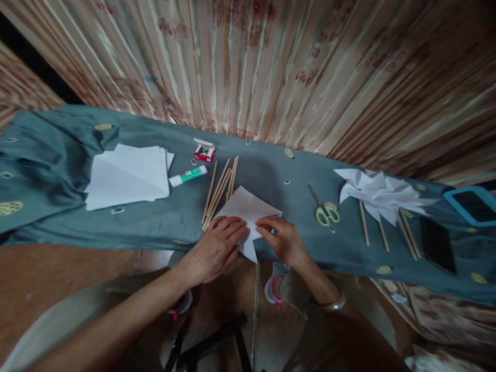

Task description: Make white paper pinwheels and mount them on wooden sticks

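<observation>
A white folded paper sheet (248, 206) lies at the near edge of the blue-green tablecloth (163, 222), with one point hanging over the edge. My left hand (215, 248) lies flat on the sheet's near left part, fingers stretched out and pressing down. My right hand (282, 238) pinches the sheet's right fold with its fingertips pressed together. A bundle of thin wooden sticks (220, 192) lies just left of the paper, partly under it.
A stack of white paper (127, 178), a glue stick (188, 176) and a small red box (204, 152) sit at the left. Green-handled scissors (324, 209), finished paper pinwheels (382, 194) on sticks, a dark phone (437, 244) and a blue-cased tablet (475, 205) lie at the right. Striped curtain behind.
</observation>
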Tool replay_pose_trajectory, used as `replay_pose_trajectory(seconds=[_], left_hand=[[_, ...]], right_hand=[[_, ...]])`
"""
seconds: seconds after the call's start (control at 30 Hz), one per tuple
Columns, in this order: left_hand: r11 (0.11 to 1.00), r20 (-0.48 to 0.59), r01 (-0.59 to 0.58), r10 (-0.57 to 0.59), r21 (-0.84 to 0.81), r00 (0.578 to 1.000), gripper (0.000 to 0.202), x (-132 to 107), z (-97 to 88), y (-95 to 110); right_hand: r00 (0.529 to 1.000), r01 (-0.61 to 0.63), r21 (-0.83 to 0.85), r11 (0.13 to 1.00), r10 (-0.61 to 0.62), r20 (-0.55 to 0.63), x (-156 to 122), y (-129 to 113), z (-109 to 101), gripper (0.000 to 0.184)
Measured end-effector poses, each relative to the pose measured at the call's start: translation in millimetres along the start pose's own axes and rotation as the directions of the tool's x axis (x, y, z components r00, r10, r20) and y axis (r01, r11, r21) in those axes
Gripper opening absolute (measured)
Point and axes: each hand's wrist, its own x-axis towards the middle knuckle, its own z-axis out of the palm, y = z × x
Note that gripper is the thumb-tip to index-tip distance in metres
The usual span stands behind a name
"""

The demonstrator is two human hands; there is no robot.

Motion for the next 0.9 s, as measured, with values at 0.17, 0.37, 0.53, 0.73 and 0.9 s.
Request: replay_pose_trajectory(seconds=[0.17,0.37,0.53,0.73,0.9], left_hand=[[1.0,0.003,-0.001,0.001,0.003,1.0,0.042,0.0,0.4,0.6],[1.0,0.01,0.006,-0.006,0.005,1.0,0.042,1.1,-0.3,1.8],[1.0,-0.006,0.002,-0.002,0.0,1.0,0.04,1.5,-0.6,3.1],[1.0,-0.02,-0.013,0.013,-0.006,1.0,0.043,1.7,2.6,4.2],[1.0,0.001,-0.013,0.013,-0.003,1.0,0.043,3.5,3.4,5.4]], right_hand=[[1.0,-0.005,-0.01,1.0,0.005,0.005,1.8,-2.2,-0.2,0.011],[1.0,-0.008,-0.043,0.999,0.009,0.028,3.7,-4.8,-1.6,0.01],[1.0,-0.012,-0.071,0.997,0.014,0.025,4.4,-3.7,-0.4,0.01],[0.999,-0.023,-0.089,0.996,0.026,0.04,5.1,-3.5,-0.3,0.01],[0.998,-0.03,-0.092,0.995,0.035,0.049,6.0,-3.5,-0.1,0.01]])
